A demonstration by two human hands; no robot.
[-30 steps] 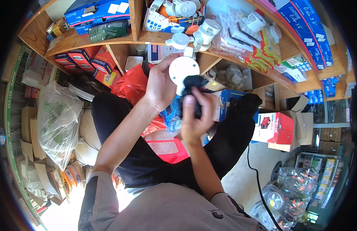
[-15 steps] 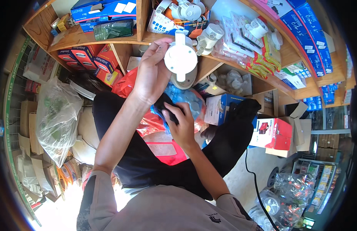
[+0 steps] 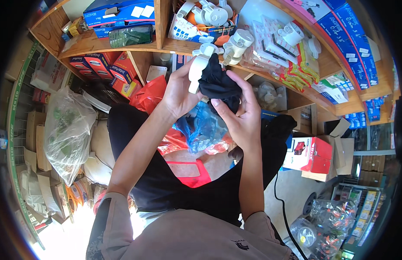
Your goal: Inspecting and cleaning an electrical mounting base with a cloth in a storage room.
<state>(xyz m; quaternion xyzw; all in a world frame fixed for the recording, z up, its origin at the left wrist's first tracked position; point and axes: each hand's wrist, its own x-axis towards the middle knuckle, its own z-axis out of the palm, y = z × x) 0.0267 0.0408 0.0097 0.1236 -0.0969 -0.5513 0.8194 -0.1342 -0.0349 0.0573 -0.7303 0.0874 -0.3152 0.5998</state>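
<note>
My left hand (image 3: 179,94) is closed around a round white plastic junction box (image 3: 195,74) with short pipe stubs, now turned edge-on. A bunched black cloth (image 3: 220,84) is pressed against the open side of the box. My right hand (image 3: 246,119) grips that cloth from the right, thumb near and fingers behind it. The cloth hides the box's inner face. Just beyond, on the wooden shelf, stand similar white fittings (image 3: 237,45). Below my hands a blue plastic bag (image 3: 201,130) and a red plastic bag (image 3: 149,95) lie between my legs.
A wooden shelf (image 3: 179,45) with a box of white fittings (image 3: 211,17) curves ahead. A clear bag (image 3: 69,134) stands at left. Right of my knee are a red and white box (image 3: 309,151) and a black cable (image 3: 281,203). A red plastic stool (image 3: 192,173) shows between my legs.
My right hand has risen with the black cloth and brought it against the junction box. The box has turned from face-on to edge-on in my left hand.
</note>
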